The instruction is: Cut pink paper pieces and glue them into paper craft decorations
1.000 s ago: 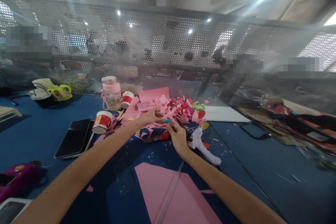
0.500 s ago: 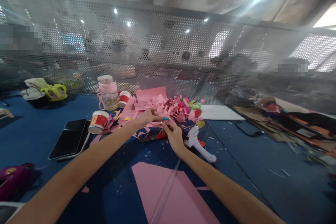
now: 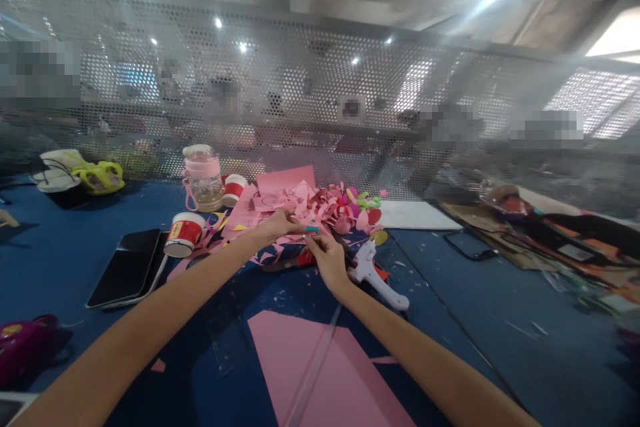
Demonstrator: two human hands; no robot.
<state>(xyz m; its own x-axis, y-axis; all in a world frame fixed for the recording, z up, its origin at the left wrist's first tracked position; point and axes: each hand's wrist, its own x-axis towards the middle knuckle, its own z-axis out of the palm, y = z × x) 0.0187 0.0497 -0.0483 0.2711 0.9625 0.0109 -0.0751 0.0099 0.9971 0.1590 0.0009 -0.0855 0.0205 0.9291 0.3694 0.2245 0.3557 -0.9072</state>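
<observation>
My left hand (image 3: 281,225) reaches over the front of a pile of pink paper scraps (image 3: 295,197), its fingers pinched at a small teal piece (image 3: 312,229). Just right of it and slightly lower, my right hand (image 3: 327,255) has thumb and finger pressed together under the teal piece; what lies between them is too small to make out. A white glue gun (image 3: 377,278) rests right of my right hand. Nearer to me, a large pink paper sheet (image 3: 320,370) lies flat on the blue table (image 3: 195,363).
At the left are a phone (image 3: 129,267), a red paper cup (image 3: 185,235), a pink-lidded bottle (image 3: 203,180) and a purple object (image 3: 25,347). A perforated metal screen (image 3: 300,93) stands behind. Cardboard and wrapped items (image 3: 565,247) lie right.
The whole view has shifted slightly, so most things appear a little further left. Both hands keep nearly the same pose around the teal piece.
</observation>
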